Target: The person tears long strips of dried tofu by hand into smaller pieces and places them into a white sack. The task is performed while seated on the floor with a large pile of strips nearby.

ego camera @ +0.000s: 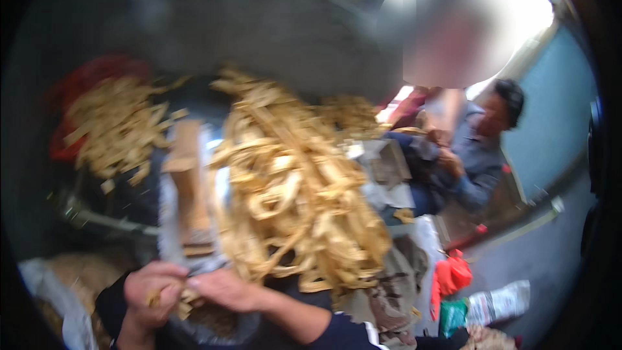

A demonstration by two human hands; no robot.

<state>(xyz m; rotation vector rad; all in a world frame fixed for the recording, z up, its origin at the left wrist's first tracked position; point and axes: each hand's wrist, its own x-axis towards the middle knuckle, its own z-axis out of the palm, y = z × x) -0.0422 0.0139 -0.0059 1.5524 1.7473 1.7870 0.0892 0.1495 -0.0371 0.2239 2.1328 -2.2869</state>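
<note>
My left hand (154, 294) is closed around pale yellow strips, with bits poking out between the fingers. My right hand (226, 289) meets it from the right, its fingertips at the short strip ends (185, 303) between both hands; blur hides the exact grip. Just beyond lies a wooden block (187, 180) on a white plastic sheet. To its right rises a large heap of long, curled yellow strips (291, 194). Under my hands there is a container (248, 325) with brownish matter inside, partly covered by my arm.
Shorter cut pieces (116, 126) fill a red bag (58, 141) at the left. A clear plastic bag (63, 296) lies lower left. Across the table, a seated co-worker (466, 155) handles strips; another person is blurred. Red plastic bags (452, 272) lie on the floor.
</note>
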